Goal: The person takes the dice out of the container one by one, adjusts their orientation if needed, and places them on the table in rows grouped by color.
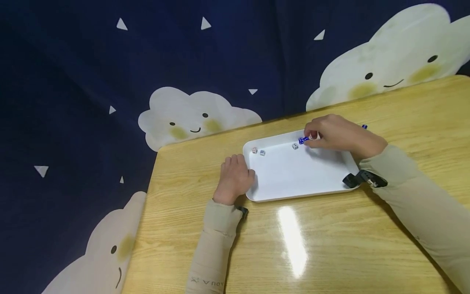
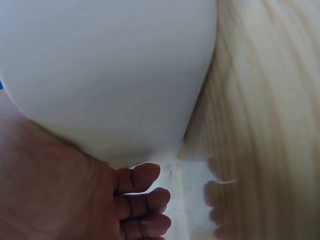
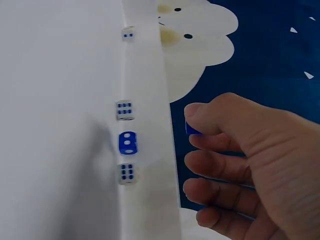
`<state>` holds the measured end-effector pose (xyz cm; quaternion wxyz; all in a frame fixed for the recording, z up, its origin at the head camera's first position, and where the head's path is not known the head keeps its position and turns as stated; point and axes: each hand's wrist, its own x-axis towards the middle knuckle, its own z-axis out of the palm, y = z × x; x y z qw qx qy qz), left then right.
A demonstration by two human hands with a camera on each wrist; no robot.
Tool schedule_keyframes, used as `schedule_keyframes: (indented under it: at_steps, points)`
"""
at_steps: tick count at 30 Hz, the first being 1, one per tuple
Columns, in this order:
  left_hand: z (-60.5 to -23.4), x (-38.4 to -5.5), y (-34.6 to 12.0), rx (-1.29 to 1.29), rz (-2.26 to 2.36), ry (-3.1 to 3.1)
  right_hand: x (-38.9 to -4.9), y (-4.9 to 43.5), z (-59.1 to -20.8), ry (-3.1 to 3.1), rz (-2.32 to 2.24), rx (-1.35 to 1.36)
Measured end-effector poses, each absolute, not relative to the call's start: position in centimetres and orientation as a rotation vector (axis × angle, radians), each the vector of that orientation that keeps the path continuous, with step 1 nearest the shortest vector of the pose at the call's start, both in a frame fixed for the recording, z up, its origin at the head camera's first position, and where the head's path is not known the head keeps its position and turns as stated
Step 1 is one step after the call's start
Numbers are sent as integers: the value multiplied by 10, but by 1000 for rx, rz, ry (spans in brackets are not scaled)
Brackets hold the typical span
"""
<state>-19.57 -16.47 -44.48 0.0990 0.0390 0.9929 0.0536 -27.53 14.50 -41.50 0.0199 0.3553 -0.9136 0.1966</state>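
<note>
My right hand (image 1: 332,132) is over the far side of a shallow white tray (image 1: 293,175). It pinches a blue die (image 3: 192,129) between thumb and forefinger; the other fingers curl loosely. Below it, along the tray's far wall, lie another blue die (image 3: 128,143) and white dice (image 3: 125,110) with blue pips. The left hand (image 1: 235,177) holds the tray's left end, thumb by the rim and palm against the outer wall. That thumb is hidden in the left wrist view.
Near the tray's far left corner sit a white die with red pips (image 1: 254,150) and a white die with blue pips (image 1: 262,152). One blue die (image 1: 364,126) shows beyond the right wrist. The wooden table (image 1: 183,220) ends at a dark blue cloud-print curtain (image 1: 227,53).
</note>
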Motion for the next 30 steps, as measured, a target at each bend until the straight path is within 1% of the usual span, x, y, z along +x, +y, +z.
schedule_keyframes:
  at_steps: [8,21,30]
  points:
    - [-445,-195,-161,122,158,2937,-269,151,-406,-2843,614,1072]
    - [-446,-192,-161,125,152,2934,-268,167,-385,-2885,573,991]
    - [-444,-193,-161,99,161,2931,-267,186,-383,-2861,536,958]
